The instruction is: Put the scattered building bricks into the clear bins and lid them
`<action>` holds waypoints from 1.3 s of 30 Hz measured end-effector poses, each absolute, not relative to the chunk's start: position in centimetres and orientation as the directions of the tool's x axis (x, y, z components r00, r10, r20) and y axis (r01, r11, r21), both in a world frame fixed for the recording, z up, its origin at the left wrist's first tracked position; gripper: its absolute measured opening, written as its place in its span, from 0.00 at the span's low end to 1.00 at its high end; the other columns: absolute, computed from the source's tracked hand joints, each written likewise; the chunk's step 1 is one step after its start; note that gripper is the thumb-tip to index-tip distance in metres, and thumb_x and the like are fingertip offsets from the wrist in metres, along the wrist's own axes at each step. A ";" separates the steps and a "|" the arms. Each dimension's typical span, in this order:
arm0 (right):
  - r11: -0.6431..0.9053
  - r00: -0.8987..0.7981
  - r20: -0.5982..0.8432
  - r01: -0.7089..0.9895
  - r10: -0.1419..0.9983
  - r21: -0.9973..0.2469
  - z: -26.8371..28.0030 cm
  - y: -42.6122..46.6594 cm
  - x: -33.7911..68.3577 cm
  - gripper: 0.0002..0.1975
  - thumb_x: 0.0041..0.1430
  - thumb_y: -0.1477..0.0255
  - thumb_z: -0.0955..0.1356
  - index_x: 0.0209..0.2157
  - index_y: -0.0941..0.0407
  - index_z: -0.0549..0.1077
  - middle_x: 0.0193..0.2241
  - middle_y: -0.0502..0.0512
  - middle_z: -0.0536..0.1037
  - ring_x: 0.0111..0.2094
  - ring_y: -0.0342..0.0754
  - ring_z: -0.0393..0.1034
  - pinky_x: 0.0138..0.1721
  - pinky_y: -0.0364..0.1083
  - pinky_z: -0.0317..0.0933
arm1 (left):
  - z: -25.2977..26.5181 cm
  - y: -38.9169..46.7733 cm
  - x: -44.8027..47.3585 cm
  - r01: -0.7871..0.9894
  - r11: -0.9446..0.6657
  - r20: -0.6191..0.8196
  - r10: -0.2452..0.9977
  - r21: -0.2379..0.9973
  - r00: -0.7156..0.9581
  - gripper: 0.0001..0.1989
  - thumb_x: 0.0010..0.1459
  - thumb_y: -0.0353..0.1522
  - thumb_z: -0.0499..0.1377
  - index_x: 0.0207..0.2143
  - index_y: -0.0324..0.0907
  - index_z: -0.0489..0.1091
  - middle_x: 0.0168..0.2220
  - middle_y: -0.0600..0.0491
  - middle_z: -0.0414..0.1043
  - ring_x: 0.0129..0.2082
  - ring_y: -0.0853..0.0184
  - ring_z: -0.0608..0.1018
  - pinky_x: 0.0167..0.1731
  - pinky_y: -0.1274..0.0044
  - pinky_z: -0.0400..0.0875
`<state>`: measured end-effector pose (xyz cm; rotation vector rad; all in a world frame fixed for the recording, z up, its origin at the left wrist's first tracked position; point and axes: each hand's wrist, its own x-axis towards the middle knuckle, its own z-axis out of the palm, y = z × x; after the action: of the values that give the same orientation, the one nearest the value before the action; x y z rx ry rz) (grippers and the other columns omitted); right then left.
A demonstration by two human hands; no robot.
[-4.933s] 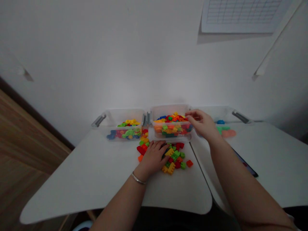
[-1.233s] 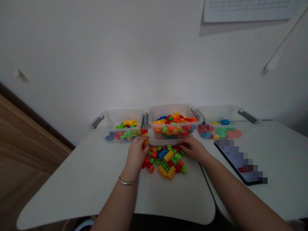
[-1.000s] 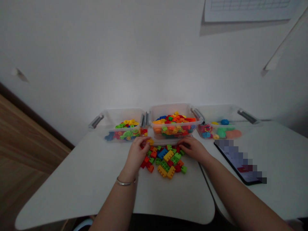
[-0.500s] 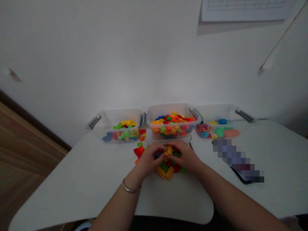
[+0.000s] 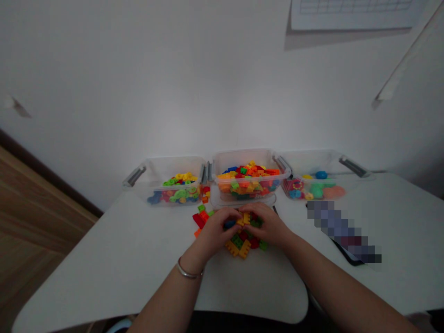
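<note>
Yellow toy building blocks (image 5: 243,218) are pinched between the fingertips of my two hands, just above a loose pile. My left hand (image 5: 218,229) curls around their left side, with a blue block (image 5: 229,224) showing inside the curve of its fingers. From the right, my right hand (image 5: 271,224) grips them, thumb and fingers bent inward. Under and around the hands lie green blocks (image 5: 237,240), red blocks (image 5: 198,220) and a yellow toothed block (image 5: 244,249). My fingers hide part of the held blocks and of the pile.
Behind the pile stands a clear bin of blocks (image 5: 248,179). A bin with mixed pieces (image 5: 152,188) is at left, another with larger toys (image 5: 335,181) at right. A blurred-out phone-like object (image 5: 347,236) lies on the white table (image 5: 138,259). A wall rises behind.
The yellow blocks between my fingertips have tipped and sit slightly differently. More of the blue block shows by my left hand. Both hands stay in nearly the same place.
</note>
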<state>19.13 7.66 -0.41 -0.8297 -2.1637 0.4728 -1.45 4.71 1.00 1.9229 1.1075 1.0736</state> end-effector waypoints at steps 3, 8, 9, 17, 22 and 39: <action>0.724 -0.486 0.540 0.386 0.687 -0.572 -0.5 7.7 19.2 0.16 0.57 0.69 0.69 0.48 0.52 0.73 0.46 0.59 0.79 0.48 0.53 0.73 0.50 0.54 0.66 | 0.7 4.7 -1.4 0.288 -0.389 0.311 0.908 0.875 0.281 0.10 0.55 0.28 0.61 0.41 0.42 0.70 0.43 0.49 0.75 0.43 0.65 0.79 0.47 0.70 0.75; 0.699 -0.465 0.525 0.410 0.713 -0.586 -0.8 8.0 19.3 0.17 0.56 0.69 0.68 0.49 0.51 0.73 0.46 0.58 0.79 0.48 0.53 0.73 0.51 0.55 0.66 | 1.8 4.2 -1.9 0.348 -0.455 0.445 0.888 0.820 0.112 0.10 0.57 0.33 0.61 0.42 0.43 0.71 0.42 0.49 0.74 0.43 0.65 0.78 0.46 0.71 0.76; 0.694 -0.461 0.521 0.419 0.718 -0.585 -0.8 8.1 19.4 0.17 0.56 0.69 0.68 0.49 0.51 0.73 0.46 0.59 0.79 0.48 0.54 0.73 0.51 0.55 0.66 | 2.3 4.2 -2.1 0.403 -0.484 0.518 0.855 0.776 0.030 0.09 0.57 0.35 0.61 0.41 0.44 0.71 0.42 0.49 0.74 0.43 0.64 0.77 0.46 0.71 0.75; 0.650 -0.390 0.521 0.481 0.760 -0.589 -1.8 8.9 19.8 0.16 0.56 0.68 0.68 0.47 0.53 0.74 0.45 0.60 0.79 0.48 0.55 0.72 0.50 0.57 0.66 | 8.5 7.6 -3.4 0.616 -0.471 0.690 0.704 0.632 -0.169 0.11 0.59 0.35 0.60 0.44 0.42 0.73 0.43 0.50 0.76 0.45 0.64 0.77 0.49 0.71 0.71; 0.630 -0.375 0.507 0.476 0.776 -0.613 -2.1 9.1 19.9 0.16 0.57 0.67 0.68 0.47 0.53 0.74 0.45 0.60 0.79 0.48 0.55 0.72 0.50 0.56 0.65 | 11.0 11.0 -2.3 0.791 -0.415 0.710 0.703 0.450 -0.035 0.09 0.59 0.33 0.60 0.41 0.42 0.75 0.44 0.50 0.78 0.48 0.61 0.76 0.57 0.65 0.62; 0.615 -0.397 0.470 0.503 0.788 -0.607 -2.4 9.5 20.0 0.16 0.56 0.68 0.68 0.47 0.55 0.74 0.45 0.61 0.79 0.47 0.54 0.72 0.50 0.56 0.65 | 10.6 13.3 -4.8 0.874 -0.474 0.462 0.803 0.110 0.377 0.15 0.66 0.36 0.50 0.42 0.41 0.75 0.42 0.48 0.78 0.45 0.60 0.76 0.55 0.63 0.63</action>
<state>20.02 9.51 -2.41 -1.0120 -2.0798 0.4802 -4.75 13.34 10.65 2.7299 1.6758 0.7689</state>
